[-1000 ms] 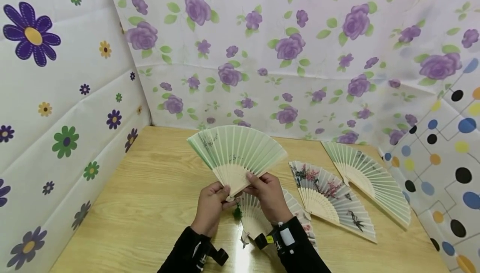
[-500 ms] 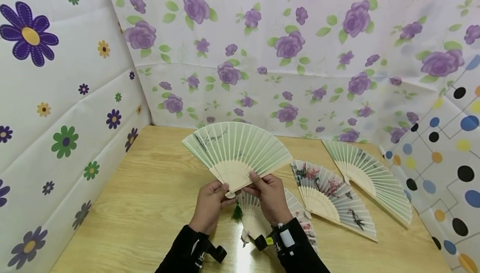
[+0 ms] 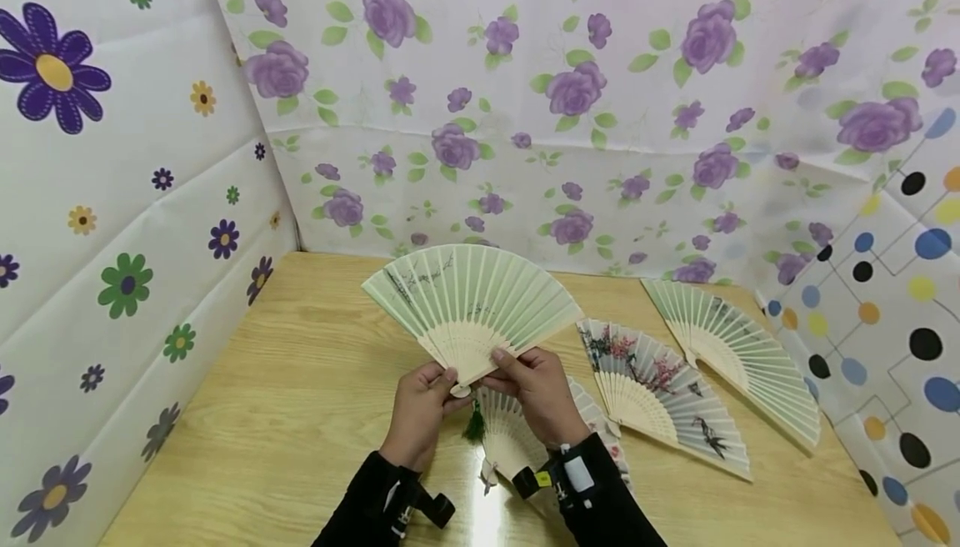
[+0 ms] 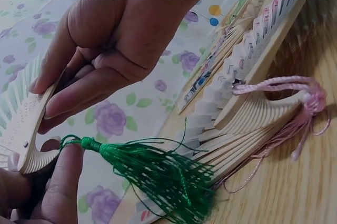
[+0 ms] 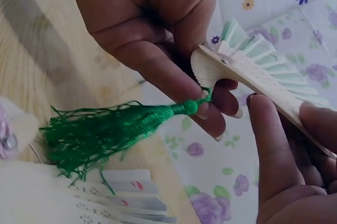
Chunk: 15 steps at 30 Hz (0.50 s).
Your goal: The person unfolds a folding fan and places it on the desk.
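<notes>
A pale green folding fan (image 3: 480, 297) with dark branch drawings is spread open, held up over the table in both hands. My left hand (image 3: 417, 414) pinches it near the pivot end of its light wooden ribs. Along the right guard rib, my right hand (image 3: 542, 393) grips between thumb and fingers. From the pivot hangs a green tassel (image 4: 152, 171), which passes by the left fingers (image 5: 179, 90) in the right wrist view. Below the hands a second spread fan (image 3: 513, 439) lies on the table, partly covered by the right hand and sleeve; a pink cord (image 4: 284, 84) is tied at its pivot.
To the right on the wooden table (image 3: 300, 347) lie two more spread fans: a grey one with pink blossoms and a bird (image 3: 667, 393), and behind it a pale green one (image 3: 738, 355). Patterned cloth walls (image 3: 517, 122) stand behind and at both sides.
Compared with one second ago, the held fan is spread slightly wider and tipped more toward the camera, and more of the green tassel shows. Both hands keep their hold.
</notes>
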Each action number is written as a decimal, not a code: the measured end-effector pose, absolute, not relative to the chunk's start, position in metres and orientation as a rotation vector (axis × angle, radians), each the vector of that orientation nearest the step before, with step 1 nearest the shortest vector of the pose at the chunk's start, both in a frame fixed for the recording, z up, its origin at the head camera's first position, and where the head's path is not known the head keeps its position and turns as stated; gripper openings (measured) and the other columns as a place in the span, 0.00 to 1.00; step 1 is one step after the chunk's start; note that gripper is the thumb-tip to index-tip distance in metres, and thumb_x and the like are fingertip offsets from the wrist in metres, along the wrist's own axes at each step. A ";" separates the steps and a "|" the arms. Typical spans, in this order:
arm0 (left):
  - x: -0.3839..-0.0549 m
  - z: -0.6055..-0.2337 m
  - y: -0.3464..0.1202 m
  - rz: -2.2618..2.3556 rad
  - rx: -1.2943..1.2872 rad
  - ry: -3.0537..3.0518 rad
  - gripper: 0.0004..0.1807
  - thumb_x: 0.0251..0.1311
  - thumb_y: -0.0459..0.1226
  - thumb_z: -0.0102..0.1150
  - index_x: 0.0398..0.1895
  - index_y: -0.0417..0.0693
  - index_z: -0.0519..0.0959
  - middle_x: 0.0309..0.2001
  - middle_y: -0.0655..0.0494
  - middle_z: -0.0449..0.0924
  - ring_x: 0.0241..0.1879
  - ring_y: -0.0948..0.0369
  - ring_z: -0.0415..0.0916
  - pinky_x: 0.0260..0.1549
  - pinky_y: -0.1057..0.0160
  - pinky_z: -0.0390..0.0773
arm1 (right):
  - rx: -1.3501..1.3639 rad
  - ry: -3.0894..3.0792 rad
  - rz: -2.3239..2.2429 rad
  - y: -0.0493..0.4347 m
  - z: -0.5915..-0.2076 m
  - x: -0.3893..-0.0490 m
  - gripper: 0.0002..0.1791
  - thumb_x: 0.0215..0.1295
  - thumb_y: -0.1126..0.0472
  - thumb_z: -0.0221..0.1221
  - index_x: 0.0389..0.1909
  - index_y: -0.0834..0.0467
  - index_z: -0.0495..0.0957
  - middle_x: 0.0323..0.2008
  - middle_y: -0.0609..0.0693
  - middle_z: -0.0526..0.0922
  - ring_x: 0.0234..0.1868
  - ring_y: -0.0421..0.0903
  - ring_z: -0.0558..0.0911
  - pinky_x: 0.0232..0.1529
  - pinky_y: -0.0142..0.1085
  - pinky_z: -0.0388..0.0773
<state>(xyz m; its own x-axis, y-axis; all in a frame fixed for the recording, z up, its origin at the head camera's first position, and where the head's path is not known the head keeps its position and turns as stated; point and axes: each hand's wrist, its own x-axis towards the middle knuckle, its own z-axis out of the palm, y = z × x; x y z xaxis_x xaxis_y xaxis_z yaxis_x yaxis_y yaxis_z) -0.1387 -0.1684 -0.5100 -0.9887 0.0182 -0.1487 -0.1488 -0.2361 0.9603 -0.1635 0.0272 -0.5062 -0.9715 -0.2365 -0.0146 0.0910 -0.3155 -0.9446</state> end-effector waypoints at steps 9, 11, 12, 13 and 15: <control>-0.144 -0.512 -0.163 2.516 -0.264 1.810 0.17 0.90 0.32 0.51 0.63 0.22 0.82 0.57 0.42 0.89 0.48 0.65 0.93 0.50 0.68 0.95 | -0.080 1.584 -2.652 0.011 -0.517 -0.158 0.11 0.89 0.64 0.60 0.50 0.68 0.87 0.39 0.50 0.93 0.43 0.41 0.96 0.61 0.40 0.95; -0.145 -0.512 -0.162 2.529 -0.274 1.806 0.17 0.90 0.31 0.51 0.63 0.22 0.82 0.57 0.42 0.90 0.48 0.65 0.93 0.49 0.68 0.95 | -0.082 1.584 -2.652 0.009 -0.517 -0.158 0.11 0.89 0.63 0.61 0.50 0.67 0.88 0.39 0.49 0.92 0.44 0.41 0.96 0.61 0.39 0.95; -0.145 -0.512 -0.162 2.531 -0.274 1.809 0.17 0.90 0.31 0.51 0.63 0.22 0.82 0.57 0.41 0.90 0.48 0.65 0.93 0.49 0.68 0.95 | -0.085 1.589 -2.645 0.009 -0.517 -0.158 0.11 0.88 0.63 0.61 0.49 0.66 0.88 0.39 0.49 0.92 0.44 0.41 0.96 0.62 0.39 0.95; -0.145 -0.512 -0.163 2.528 -0.275 1.812 0.17 0.90 0.31 0.51 0.64 0.22 0.82 0.57 0.41 0.90 0.48 0.65 0.93 0.49 0.68 0.95 | -0.085 1.588 -2.636 0.009 -0.516 -0.159 0.10 0.88 0.63 0.62 0.49 0.65 0.88 0.40 0.49 0.92 0.45 0.41 0.96 0.62 0.39 0.95; -0.144 -0.512 -0.163 2.520 -0.274 1.817 0.17 0.90 0.31 0.52 0.66 0.23 0.82 0.58 0.41 0.90 0.48 0.65 0.93 0.50 0.68 0.95 | -0.090 1.594 -2.601 0.011 -0.515 -0.160 0.09 0.88 0.64 0.62 0.49 0.64 0.88 0.42 0.49 0.93 0.46 0.41 0.96 0.63 0.39 0.94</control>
<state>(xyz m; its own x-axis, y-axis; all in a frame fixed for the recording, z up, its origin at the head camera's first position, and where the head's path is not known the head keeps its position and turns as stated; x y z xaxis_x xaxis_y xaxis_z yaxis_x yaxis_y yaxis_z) -0.1444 -0.1631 -0.5118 -0.9844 -0.0838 -0.1550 -0.1206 -0.3209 0.9394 -0.1597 0.0107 -0.5151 -0.9943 -0.1068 0.0034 0.0454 -0.4515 -0.8911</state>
